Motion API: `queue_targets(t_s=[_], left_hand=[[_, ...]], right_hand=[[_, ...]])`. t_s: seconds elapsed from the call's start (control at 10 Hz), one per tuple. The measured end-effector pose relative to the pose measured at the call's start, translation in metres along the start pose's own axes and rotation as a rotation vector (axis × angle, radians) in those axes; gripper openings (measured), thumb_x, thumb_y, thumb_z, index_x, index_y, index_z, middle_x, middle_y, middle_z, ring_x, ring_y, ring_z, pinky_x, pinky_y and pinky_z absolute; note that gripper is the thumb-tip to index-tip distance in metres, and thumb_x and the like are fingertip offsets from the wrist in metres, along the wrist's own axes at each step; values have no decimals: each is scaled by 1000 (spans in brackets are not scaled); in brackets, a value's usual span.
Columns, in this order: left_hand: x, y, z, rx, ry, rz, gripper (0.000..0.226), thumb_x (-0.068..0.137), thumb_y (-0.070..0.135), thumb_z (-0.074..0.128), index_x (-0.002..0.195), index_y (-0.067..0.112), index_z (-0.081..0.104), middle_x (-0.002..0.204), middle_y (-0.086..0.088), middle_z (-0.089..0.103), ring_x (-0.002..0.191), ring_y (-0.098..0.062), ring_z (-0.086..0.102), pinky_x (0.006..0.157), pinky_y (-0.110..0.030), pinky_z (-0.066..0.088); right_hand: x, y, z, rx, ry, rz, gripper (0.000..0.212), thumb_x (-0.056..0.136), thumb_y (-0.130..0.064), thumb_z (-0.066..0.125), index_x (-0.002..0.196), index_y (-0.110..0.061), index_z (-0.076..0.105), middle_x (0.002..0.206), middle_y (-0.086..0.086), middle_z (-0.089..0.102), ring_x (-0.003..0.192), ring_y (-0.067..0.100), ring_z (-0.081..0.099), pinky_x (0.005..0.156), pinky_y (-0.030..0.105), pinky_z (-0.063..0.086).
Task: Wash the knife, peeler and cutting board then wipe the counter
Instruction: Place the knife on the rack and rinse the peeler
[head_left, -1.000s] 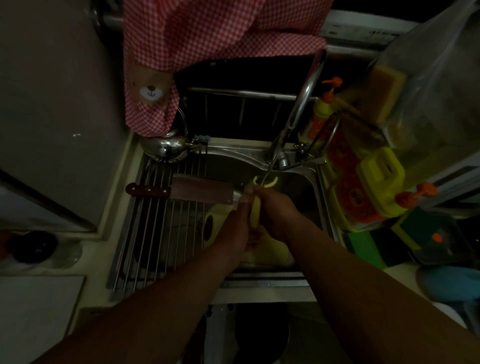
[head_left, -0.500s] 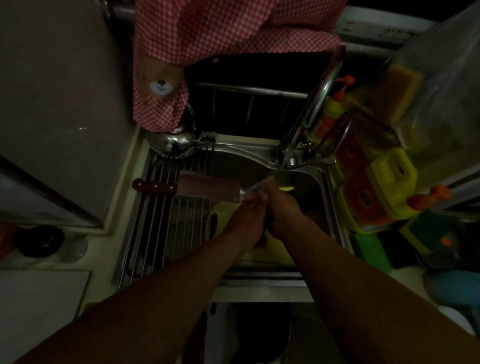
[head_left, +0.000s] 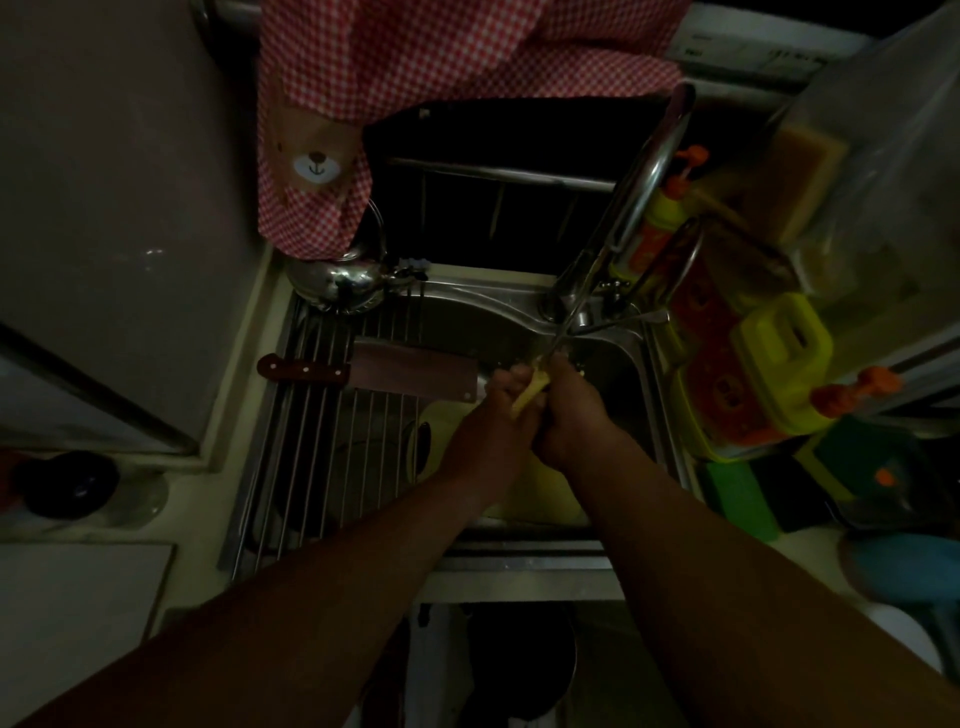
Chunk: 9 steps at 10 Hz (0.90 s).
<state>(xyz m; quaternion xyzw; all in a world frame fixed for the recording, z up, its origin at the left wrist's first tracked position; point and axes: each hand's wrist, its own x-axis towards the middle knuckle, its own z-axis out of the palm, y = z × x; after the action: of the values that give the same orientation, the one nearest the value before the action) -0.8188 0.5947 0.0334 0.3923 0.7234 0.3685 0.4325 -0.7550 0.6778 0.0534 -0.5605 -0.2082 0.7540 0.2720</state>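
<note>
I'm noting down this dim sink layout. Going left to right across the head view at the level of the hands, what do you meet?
Cleaver → left hand → yellow peeler → right hand → yellow-green jug.

The single head-worn wide-angle camera faced forward and steeply down, positioned close above the front edge of the sink (head_left: 470, 317), which occupied the frame's centre.
</note>
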Motion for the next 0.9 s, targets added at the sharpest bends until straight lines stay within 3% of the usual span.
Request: queue_targets(t_s=[0.1,0.2,0.3,0.4,0.5,0.6,0.7,0.8,0.9], left_hand=[[-8,-4,0,73,38,-10,40,104,56,37,138,38,49,107,8,67,96,-22,68,85,-39,55],[-19,-6,-3,138,70,20,44,107,53,34,147,36,37,108,2,69,93,-27,68,78,-39,54],[-17,-4,-4,-24,56,-81,40,108,52,34,139,36,54,102,6,65,98,-28,67,78,-36,51],[-10,-1,-7,-434,-27,-270,49,108,54,36,78,26,64,58,8,60,58,-21,57,56,-27,43],[-12,3,-10,-622,-107,-356,55,107,54,39,71,19,61,51,2,55,45,-16,48,47,-22,34],[-13,6,-7,-542,-32,-340,45,108,47,44,81,19,68,70,-5,66,58,-18,61,56,-28,48],[-14,1,-1,-373,5,-239,34,107,40,50,84,18,64,70,-5,63,54,-10,57,46,-17,43],[-9,-11,-1,-255,-36,-192,35,108,28,47,113,-1,65,87,-18,66,64,-19,59,46,-11,41],[-11,-12,-2,-319,-71,-230,43,107,35,47,113,-4,63,67,2,55,51,-11,50,46,-21,39]], right_hand=[[0,8,1,-106,16,-44,39,107,-32,48,83,-6,64,64,9,70,64,24,68,85,43,55],[1,11,-9,-180,-67,-4,31,101,-37,57,98,-10,73,89,12,74,75,26,70,86,40,54],[-2,1,-23,-138,-190,14,33,101,-37,50,112,-9,65,101,14,73,79,24,71,76,36,55],[-3,-4,-30,-104,-172,23,40,105,-48,46,120,-15,62,109,13,70,98,26,69,82,40,52],[-2,-1,-31,-195,-68,-40,28,107,-36,51,104,-13,66,86,10,62,76,22,62,68,36,51],[-1,1,-29,-346,-33,-189,23,105,-24,57,87,-11,64,73,11,57,60,21,57,59,34,49],[0,3,-30,-536,6,-329,24,101,-27,65,87,-8,67,74,13,66,67,23,64,62,32,53],[-4,2,-32,-557,0,-351,27,102,-30,64,89,-7,69,71,13,64,63,21,63,57,27,52],[-8,-2,-38,-616,-8,-365,33,103,-34,62,100,-2,69,76,15,65,68,22,65,59,27,51]])
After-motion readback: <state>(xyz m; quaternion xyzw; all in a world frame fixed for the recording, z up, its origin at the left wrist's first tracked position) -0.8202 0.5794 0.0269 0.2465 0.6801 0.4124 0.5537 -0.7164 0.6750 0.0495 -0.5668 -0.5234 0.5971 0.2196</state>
